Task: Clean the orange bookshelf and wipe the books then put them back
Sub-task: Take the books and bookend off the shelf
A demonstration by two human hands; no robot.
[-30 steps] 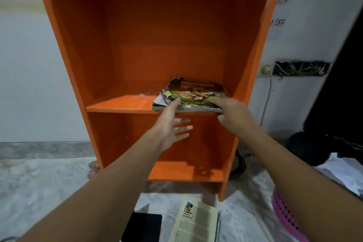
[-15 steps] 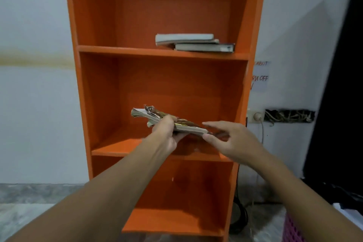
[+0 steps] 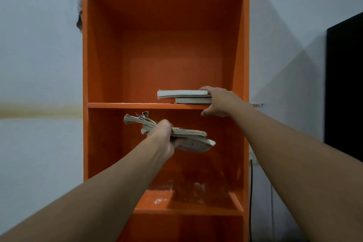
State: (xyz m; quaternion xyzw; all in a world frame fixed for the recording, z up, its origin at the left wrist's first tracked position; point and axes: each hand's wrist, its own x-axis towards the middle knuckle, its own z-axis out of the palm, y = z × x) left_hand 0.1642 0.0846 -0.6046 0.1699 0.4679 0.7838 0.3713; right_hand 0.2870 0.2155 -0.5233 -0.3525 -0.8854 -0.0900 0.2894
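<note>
Gripping a ragged bundle of worn, dog-eared paperbacks (image 3: 192, 139) in mid-air before the tall orange wooden bookshelf (image 3: 102, 65), the left hand (image 3: 163, 135) has its fingers curled tightly round the bundle's middle. The far corners fan out loose, so a one-handed hold could let a book or some pages slide free.

The right hand (image 3: 220, 102) covers the right end of two pale paperback books (image 3: 182, 96) stacked flat on the middle shelf board (image 3: 137, 105). Its fingers curl over the top cover and its thumb juts out below the board's front edge. The upper book overhangs the lower one to the left. Pulling from one end may skew the pair or tip them off the edge. Pale dusty smudges (image 3: 157, 200) on the lower shelf could soil any books returned there too soon.
</note>
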